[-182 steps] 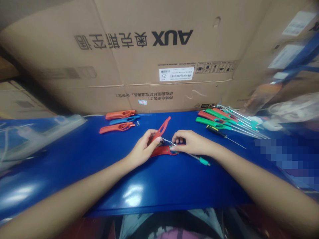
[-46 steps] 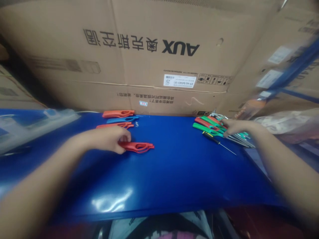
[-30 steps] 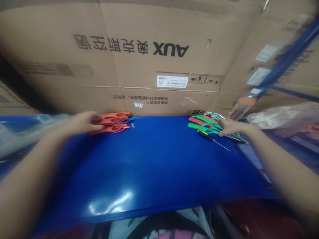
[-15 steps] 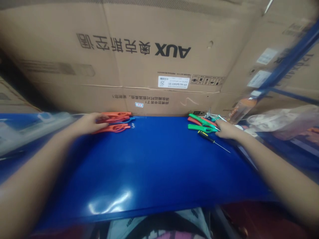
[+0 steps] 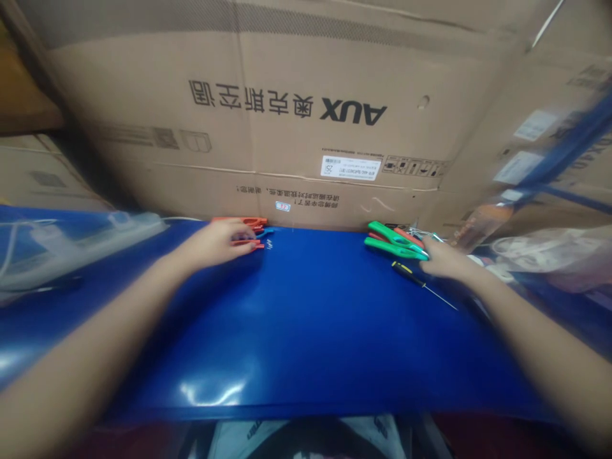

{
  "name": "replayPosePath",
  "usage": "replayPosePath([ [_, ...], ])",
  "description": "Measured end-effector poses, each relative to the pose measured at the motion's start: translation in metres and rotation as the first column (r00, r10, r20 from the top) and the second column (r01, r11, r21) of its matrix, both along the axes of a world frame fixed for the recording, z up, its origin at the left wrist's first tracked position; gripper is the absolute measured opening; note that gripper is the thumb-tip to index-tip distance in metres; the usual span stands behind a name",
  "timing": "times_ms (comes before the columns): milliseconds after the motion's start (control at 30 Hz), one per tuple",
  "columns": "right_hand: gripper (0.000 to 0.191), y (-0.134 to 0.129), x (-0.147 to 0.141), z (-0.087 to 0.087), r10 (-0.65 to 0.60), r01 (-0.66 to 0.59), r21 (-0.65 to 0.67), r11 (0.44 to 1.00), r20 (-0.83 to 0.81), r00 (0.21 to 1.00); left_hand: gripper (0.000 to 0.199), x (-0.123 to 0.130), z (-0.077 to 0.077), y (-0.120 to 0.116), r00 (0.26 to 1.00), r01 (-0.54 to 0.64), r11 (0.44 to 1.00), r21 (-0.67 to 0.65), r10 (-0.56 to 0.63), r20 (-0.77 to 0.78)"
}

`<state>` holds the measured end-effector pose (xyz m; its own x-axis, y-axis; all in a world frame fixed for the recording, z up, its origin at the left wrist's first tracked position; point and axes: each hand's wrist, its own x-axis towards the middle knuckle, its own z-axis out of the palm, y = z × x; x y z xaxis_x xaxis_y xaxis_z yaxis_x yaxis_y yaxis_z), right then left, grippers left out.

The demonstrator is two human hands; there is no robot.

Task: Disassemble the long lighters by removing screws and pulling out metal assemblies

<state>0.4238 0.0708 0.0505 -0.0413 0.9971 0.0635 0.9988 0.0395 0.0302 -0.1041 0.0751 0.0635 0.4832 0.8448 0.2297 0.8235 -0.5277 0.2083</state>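
My left hand (image 5: 220, 242) lies over orange-red plastic tools (image 5: 255, 222) at the back left of the blue table, its fingers curled around part of them. A blue piece (image 5: 268, 231) and small white bits (image 5: 269, 244) lie just right of it. At the back right, my right hand (image 5: 442, 258) has its fingers closed on the tip end of the green tools (image 5: 394, 242), with orange-red ones (image 5: 406, 236) among them. A black and yellow screwdriver (image 5: 408, 273) lies in front of that hand, pointing toward the lower right.
Behind the blue table (image 5: 306, 331) stands a large cardboard box (image 5: 287, 51). Clear plastic packaging (image 5: 81, 242) lies at the left. An orange bottle (image 5: 482, 223) and a plastic bag (image 5: 554, 255) are at the right, near a blue metal post (image 5: 564, 150).
The view has shifted a little. My left hand has moved right, further over the orange-red tools. The green tools have turned slightly at my right hand.
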Motion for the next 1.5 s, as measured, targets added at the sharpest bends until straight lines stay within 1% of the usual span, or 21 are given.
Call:
replayPosePath([
  [67, 0.034, -0.005, -0.021, 0.012, -0.008, 0.009, -0.024, 1.0, 0.024, 1.0, 0.038, 0.016, -0.005, -0.009, 0.997, 0.078, 0.997, -0.003, -0.078, 0.005],
  [133, 0.034, -0.014, -0.049, 0.022, 0.001, 0.0, -0.043, 0.999, 0.033, 0.999, 0.042, 0.034, -0.011, -0.02, 0.992, 0.124, 0.99, 0.06, -0.125, 0.016],
  [200, 0.031, -0.024, -0.08, 0.028, 0.098, -0.098, -0.072, 0.993, -0.012, 0.995, 0.056, 0.051, -0.017, -0.032, 0.987, 0.139, 0.98, 0.141, -0.148, 0.056],
  [267, 0.03, -0.033, -0.109, 0.026, 0.198, -0.199, -0.084, 0.976, -0.019, 0.98, 0.074, 0.067, -0.023, -0.044, 0.979, 0.168, 0.969, 0.182, -0.185, 0.084],
  [333, 0.034, -0.041, -0.132, 0.018, 0.281, -0.281, -0.096, 0.955, -0.012, 0.96, 0.084, 0.078, -0.029, -0.054, 0.968, 0.218, 0.959, 0.182, -0.236, 0.082],
  [433, 0.036, -0.049, -0.149, 0.002, 0.413, -0.416, -0.098, 0.904, -0.046, 0.909, 0.084, 0.086, -0.038, -0.059, 0.957, 0.274, 0.951, 0.141, -0.284, 0.054],
  [500, 0.034, -0.053, -0.149, -0.006, 0.466, -0.478, -0.111, 0.872, -0.116, 0.877, 0.08, 0.088, -0.045, -0.058, 0.956, 0.284, 0.955, 0.087, -0.289, 0.047],
  [633, 0.042, -0.056, -0.136, -0.009, 0.473, -0.536, -0.135, 0.833, -0.326, 0.818, 0.073, 0.09, -0.053, -0.056, 0.95, 0.308, 0.95, -0.041, -0.306, 0.061],
  [733, 0.048, -0.053, -0.124, -0.01, 0.519, -0.601, -0.064, 0.796, -0.439, 0.734, 0.078, 0.092, -0.054, -0.058, 0.945, 0.319, 0.942, -0.106, -0.308, 0.111],
  [800, 0.052, -0.049, -0.119, -0.012, 0.566, -0.644, 0.001, 0.765, -0.476, 0.673, 0.079, 0.093, -0.053, -0.06, 0.944, 0.319, 0.939, -0.129, -0.303, 0.127],
  [867, 0.056, -0.046, -0.116, -0.014, 0.6, -0.671, 0.04, 0.74, -0.489, 0.633, 0.075, 0.094, -0.052, -0.061, 0.945, 0.321, 0.938, -0.133, -0.307, 0.116],
  [967, 0.057, -0.044, -0.113, -0.013, 0.621, -0.695, 0.03, 0.718, -0.478, 0.621, 0.074, 0.095, -0.053, -0.063, 0.942, 0.331, 0.931, -0.155, -0.318, 0.104],
  [1033, 0.055, -0.044, -0.111, -0.011, 0.627, -0.71, 0.02, 0.704, -0.488, 0.608, 0.077, 0.096, -0.053, -0.065, 0.943, 0.333, 0.919, -0.211, -0.321, 0.089],
  [1100, 0.049, -0.043, -0.111, -0.01, 0.621, -0.72, 0.019, 0.694, -0.522, 0.585, 0.081, 0.097, -0.053, -0.068, 0.949, 0.314, 0.909, -0.274, -0.312, 0.053],
  [1200, 0.036, -0.04, -0.11, -0.011, 0.609, -0.71, 0.041, 0.703, -0.55, 0.572, 0.083, 0.099, -0.051, -0.074, 0.956, 0.275, 0.903, -0.33, -0.292, -0.004],
  [1300, 0.034, -0.037, -0.109, -0.015, 0.601, -0.69, 0.051, 0.722, -0.541, 0.588, 0.081, 0.101, -0.05, -0.079, 0.958, 0.253, 0.9, -0.355, -0.283, -0.035],
  [1333, 0.036, -0.036, -0.109, -0.016, 0.593, -0.675, 0.046, 0.737, -0.524, 0.611, 0.082, 0.102, -0.049, -0.081, 0.959, 0.249, 0.898, -0.362, -0.281, -0.039],
  [1400, 0.038, -0.035, -0.11, -0.017, 0.557, -0.617, 0.039, 0.786, -0.478, 0.679, 0.088, 0.104, -0.049, -0.084, 0.96, 0.242, 0.894, -0.376, -0.276, -0.039],
  [1500, 0.038, -0.036, -0.115, -0.019, 0.471, -0.522, -0.009, 0.853, -0.418, 0.777, 0.098, 0.107, -0.05, -0.089, 0.97, 0.217, 0.898, -0.382, -0.244, -0.022],
])
